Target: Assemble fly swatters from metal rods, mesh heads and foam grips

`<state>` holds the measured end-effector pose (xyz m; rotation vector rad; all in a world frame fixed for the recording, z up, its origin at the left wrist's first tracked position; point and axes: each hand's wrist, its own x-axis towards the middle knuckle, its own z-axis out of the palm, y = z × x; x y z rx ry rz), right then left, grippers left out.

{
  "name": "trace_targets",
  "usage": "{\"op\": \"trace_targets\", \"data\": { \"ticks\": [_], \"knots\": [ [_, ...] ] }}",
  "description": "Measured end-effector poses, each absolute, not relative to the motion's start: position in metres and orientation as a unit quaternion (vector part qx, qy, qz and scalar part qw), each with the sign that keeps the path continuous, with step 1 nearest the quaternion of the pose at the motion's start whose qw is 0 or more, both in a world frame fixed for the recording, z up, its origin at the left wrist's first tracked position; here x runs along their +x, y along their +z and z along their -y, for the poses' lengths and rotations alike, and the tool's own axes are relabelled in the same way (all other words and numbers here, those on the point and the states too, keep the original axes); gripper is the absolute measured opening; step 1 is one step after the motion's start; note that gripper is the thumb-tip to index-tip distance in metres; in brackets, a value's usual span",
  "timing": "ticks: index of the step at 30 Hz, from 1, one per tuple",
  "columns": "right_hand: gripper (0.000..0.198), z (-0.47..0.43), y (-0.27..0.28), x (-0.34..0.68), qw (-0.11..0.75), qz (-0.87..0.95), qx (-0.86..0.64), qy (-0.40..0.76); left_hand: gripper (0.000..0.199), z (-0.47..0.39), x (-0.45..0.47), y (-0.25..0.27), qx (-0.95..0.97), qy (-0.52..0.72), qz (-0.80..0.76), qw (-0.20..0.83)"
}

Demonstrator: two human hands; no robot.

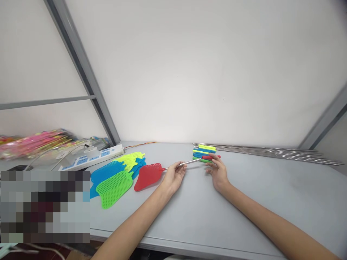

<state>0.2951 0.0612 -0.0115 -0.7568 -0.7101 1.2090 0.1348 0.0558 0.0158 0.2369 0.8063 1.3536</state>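
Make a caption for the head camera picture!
Left hand holds the red swatter; right hand at a red handle.

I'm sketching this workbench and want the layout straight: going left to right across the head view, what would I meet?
Pink bagged items → green mesh paddle → red mesh paddle → left hand → right hand → slanted grey post. Things overlapping these are left out.

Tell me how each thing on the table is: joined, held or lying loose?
Red swatter head: joined to a rod.
Rod: held in the left hand.
Red handle: in the right hand; can't tell if joined.
Green swatter head: lying, no rod fitted.
Other handles: piled loose.
Spare rods: lying by the wall.
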Motion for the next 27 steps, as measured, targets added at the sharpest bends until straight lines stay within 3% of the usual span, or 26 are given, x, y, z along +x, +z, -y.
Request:
{"op": "trace_targets", "data": {
  "ticks": [27],
  "knots": [
    [0.022,-0.0612,-0.0125,0.2961,0.687,0.347,-0.338,0.542,0.008,-0.0571,0.1354,0.0124,0.104,0.608,-0.355,0.702]
  ]
}}
